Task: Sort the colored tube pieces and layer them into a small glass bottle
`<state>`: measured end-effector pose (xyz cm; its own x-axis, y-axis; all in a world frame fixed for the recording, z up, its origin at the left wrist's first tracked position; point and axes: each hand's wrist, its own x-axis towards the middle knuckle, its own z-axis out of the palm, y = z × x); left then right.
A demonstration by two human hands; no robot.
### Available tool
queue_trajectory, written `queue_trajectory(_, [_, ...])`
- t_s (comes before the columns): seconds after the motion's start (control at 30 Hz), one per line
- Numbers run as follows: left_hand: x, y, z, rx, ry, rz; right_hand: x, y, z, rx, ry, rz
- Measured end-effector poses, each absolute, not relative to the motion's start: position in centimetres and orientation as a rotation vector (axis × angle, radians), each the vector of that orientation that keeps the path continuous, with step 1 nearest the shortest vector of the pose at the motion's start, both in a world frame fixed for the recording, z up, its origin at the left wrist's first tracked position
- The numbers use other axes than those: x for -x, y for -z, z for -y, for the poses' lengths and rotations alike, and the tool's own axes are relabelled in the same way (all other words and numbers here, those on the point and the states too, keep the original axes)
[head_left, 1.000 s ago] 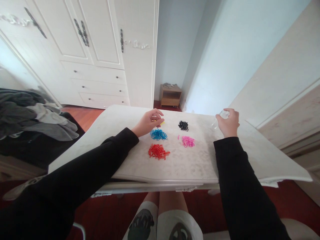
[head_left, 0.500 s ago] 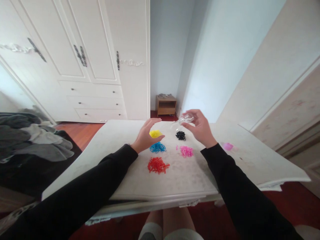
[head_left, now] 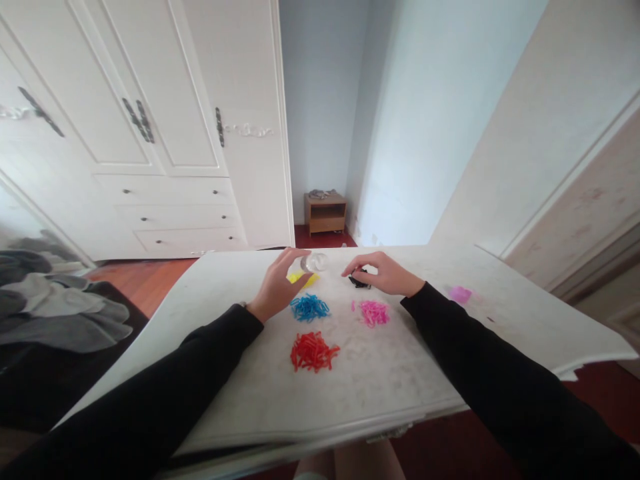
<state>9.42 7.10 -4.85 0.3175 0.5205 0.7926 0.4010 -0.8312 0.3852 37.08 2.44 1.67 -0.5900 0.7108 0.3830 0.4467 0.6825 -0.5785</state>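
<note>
Okay, so since half a second back the clear cup (head_left: pixel 316 262) has gone from the right hand over to the left. Left hand (head_left: pixel 275 283) looks to have it between thumb and fingers, dead centre of frame by the yellow bands (head_left: pixel 297 277). That frees the right hand (head_left: pixel 387 275), now down at the black bands (head_left: pixel 359 280) just right of centre; can't tell if it's pinching any. No readable brands, labels or writing.
</note>
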Motion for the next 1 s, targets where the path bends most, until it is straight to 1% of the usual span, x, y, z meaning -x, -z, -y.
queue_trajectory(0.1, [-9.1, 5.0, -7.7, -2.442, -1.552, -0.883, -37.6, -0.6, -1.9, 0.925, -0.732, 2.486])
queue_trajectory(0.2, [-9.1, 5.0, -7.6, -2.41, -1.57, -0.905, -37.7, 0.0, -1.5, 0.946, -0.852, 2.547])
queue_trajectory(0.4, [-9.6, 4.8, -6.5, -2.426, -1.534, -0.844, -38.8, -0.5, -1.3, 1.047, -0.838, 2.575])
queue_trajectory(0.67, [-9.7, 4.7, -6.1, -2.427, -1.488, -0.865, -40.1, -0.9, -1.1, 1.199, -1.034, 2.57])
queue_trajectory(1.0, [-9.9, 4.5, -5.7, -2.412, -1.463, -0.863, -40.1, 0.1, -1.5, 1.107, -0.94, 2.507])
